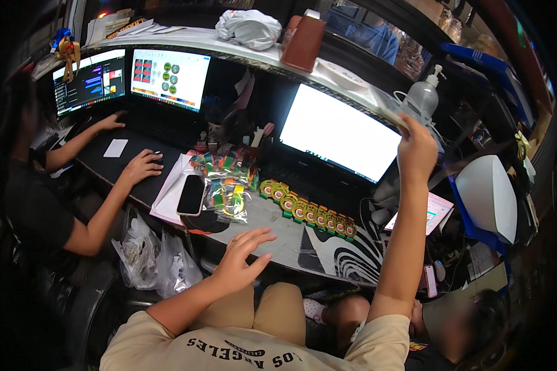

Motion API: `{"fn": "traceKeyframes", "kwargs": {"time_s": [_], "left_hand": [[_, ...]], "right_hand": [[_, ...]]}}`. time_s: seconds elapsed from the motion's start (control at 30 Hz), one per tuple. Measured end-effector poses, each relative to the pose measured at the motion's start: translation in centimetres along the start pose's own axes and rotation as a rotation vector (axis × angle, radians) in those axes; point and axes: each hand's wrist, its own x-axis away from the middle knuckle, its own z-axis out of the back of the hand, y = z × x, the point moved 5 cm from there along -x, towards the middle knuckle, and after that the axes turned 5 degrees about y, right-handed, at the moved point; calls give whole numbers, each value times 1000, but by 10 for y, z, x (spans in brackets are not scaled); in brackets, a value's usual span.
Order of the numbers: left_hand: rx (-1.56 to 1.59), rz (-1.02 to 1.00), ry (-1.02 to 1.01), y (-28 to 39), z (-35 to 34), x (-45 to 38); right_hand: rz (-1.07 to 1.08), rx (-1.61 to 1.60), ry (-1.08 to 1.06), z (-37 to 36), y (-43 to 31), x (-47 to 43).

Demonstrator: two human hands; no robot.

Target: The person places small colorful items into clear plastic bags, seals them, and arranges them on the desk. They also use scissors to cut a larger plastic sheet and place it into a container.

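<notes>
My left hand (246, 252) is over the desk's front edge with its fingers apart and nothing in it. Raised at the right, my right hand (415, 143) is at the edge of the shelf above the monitor, its fingers on a thin pale flat item (392, 113) that I cannot make out; whether it grips this is unclear. A slanting row of gold medals (308, 211) with green ribbons lies on the grey desk. Left of them are clear plastic packets (225, 195) with coloured ribbons, and a black-screened smartphone (191, 195) lies on white papers (167, 199).
A lit monitor (339, 134) stands behind the medals. The shelf holds a brown container (303, 44), a roll of white tape (342, 75) and a pump bottle (424, 95). One person (42, 208) uses a mouse at the left; another (459, 324) is at the lower right. Plastic bags (139, 250) hang below the desk.
</notes>
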Motion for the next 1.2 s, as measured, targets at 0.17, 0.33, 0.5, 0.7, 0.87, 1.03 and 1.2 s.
{"fn": "traceKeyframes", "kwargs": {"time_s": [0.17,0.33,0.5,0.7,0.87,1.03,1.2], "left_hand": [[1054,603,-353,-13,-12,3],[1800,362,-319,8,35,-6],[1252,623,406,-40,89,12],[1075,676,640,-69,117,40],[1056,748,763,-85,117,57],[1186,734,632,-87,121,61],[1257,630,524,-75,126,60]], "right_hand": [[98,-141,406,94,-67,80],[418,-496,-231,120,-161,172],[614,-1099,-413,51,-220,194],[356,-1138,-384,-97,-220,127],[-189,-1079,-590,-272,-256,74],[-100,-843,-536,-365,-320,74],[-133,-738,-631,-394,-334,76]]}}
